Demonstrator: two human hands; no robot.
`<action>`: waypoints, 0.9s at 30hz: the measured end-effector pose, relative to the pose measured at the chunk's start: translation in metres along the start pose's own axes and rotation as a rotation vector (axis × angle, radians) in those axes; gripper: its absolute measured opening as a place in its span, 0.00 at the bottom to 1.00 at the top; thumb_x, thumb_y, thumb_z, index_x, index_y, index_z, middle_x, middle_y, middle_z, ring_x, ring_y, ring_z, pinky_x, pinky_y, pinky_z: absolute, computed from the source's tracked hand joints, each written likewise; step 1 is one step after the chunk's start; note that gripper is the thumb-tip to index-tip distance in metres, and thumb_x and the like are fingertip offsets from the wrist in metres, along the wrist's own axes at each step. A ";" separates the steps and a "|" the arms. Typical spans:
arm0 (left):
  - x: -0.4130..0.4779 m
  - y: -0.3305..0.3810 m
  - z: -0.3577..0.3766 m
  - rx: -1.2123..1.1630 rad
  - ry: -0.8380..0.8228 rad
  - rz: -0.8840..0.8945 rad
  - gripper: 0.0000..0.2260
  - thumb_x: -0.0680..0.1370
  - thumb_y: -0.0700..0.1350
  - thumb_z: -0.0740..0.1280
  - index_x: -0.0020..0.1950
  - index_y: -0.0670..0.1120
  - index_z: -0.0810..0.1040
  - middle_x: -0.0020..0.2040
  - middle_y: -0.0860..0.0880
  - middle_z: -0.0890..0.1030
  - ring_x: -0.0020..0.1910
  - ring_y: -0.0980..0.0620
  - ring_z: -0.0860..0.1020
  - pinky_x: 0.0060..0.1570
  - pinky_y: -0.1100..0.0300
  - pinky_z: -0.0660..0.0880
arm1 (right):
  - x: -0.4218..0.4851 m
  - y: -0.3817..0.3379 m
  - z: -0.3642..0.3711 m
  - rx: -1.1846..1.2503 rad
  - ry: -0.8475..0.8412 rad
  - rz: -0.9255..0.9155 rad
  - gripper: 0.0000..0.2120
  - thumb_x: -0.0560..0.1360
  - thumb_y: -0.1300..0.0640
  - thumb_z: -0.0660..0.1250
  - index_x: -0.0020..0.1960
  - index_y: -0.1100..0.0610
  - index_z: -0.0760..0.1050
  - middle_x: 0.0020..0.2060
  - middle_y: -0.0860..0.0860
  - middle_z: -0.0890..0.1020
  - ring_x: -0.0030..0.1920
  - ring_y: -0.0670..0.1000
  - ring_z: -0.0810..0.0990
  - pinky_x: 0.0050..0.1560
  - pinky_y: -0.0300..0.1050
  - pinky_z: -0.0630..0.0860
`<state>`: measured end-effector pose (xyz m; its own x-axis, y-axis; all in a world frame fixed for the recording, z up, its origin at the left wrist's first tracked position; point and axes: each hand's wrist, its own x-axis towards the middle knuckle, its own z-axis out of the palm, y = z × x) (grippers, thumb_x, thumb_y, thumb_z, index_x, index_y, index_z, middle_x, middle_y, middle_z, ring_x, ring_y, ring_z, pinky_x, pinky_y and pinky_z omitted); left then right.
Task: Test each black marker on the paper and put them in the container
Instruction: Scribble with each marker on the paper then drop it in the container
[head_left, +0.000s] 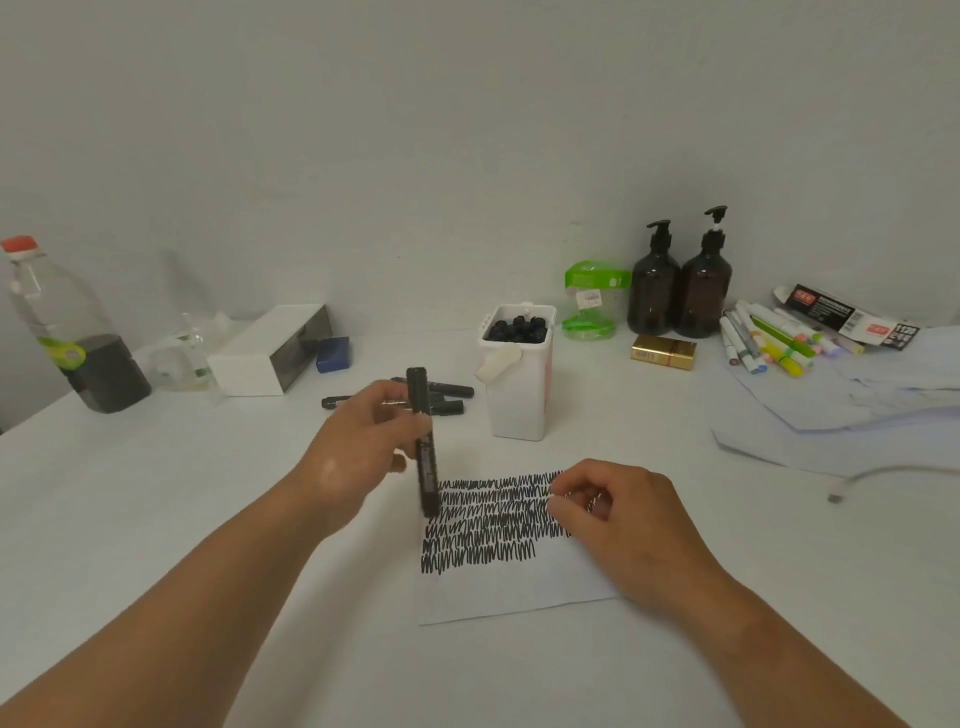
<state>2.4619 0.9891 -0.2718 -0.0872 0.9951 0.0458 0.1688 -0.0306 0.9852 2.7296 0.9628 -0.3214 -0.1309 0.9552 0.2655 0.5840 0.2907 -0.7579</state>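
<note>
Black marker, held nearly upright in the left hand. The fingers and thumb are clamped round the upper barrel and the lower end hangs at the left edge of the scribbles. Cannot tell if the tip touches the sheet.

The right hand rests on the right side of the paper. Its fingers are curled in toward the thumb, over the ends of the top scribble rows. Cannot tell whether they pinch anything.

The paper lies flat on the white table, with the zigzag rows filling its upper half.

The container is a tall white tub, upright just beyond the paper to the right of the held marker. Dark marker ends crowd its mouth. A pale tab sticks out of its left wall.

Loose markers lie flat behind the left hand, left of the tub and partly hidden by the hand and the held marker.

Around:
- Far left, a clear bottle with a red cap and dark liquid in its lower part.
- A white box with a small blue block touching its right end.
- Against the wall, a green-trimmed clear pouch and two brown pump bottles side by side.
- A gold box in front of the bottles.
- Far right, a heap of coloured pens, a black printed packet, loose pale sheets and a cable end.
</note>
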 end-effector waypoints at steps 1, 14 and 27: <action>-0.009 -0.001 0.004 -0.100 -0.034 -0.018 0.10 0.71 0.44 0.72 0.52 0.49 0.81 0.43 0.46 0.84 0.38 0.50 0.80 0.40 0.54 0.75 | -0.001 -0.001 0.000 0.006 -0.008 -0.007 0.03 0.74 0.51 0.74 0.41 0.44 0.83 0.33 0.34 0.81 0.29 0.41 0.74 0.36 0.30 0.70; -0.050 -0.035 0.037 -0.380 -0.201 -0.033 0.08 0.69 0.36 0.74 0.44 0.45 0.80 0.48 0.40 0.85 0.44 0.42 0.83 0.47 0.52 0.80 | -0.005 -0.005 0.004 0.251 -0.201 -0.018 0.10 0.73 0.51 0.76 0.51 0.40 0.80 0.40 0.41 0.87 0.38 0.40 0.81 0.45 0.35 0.75; -0.070 -0.032 0.060 0.610 -0.269 0.527 0.13 0.84 0.54 0.57 0.50 0.48 0.76 0.38 0.57 0.75 0.36 0.58 0.72 0.39 0.61 0.71 | -0.012 -0.026 0.017 0.676 -0.231 0.015 0.09 0.70 0.51 0.74 0.44 0.54 0.79 0.26 0.51 0.74 0.26 0.50 0.68 0.27 0.41 0.66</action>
<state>2.5210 0.9255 -0.3167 0.3748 0.8556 0.3570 0.6284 -0.5176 0.5807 2.7020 0.9449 -0.3146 -0.3364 0.9252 0.1757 -0.0277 0.1768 -0.9839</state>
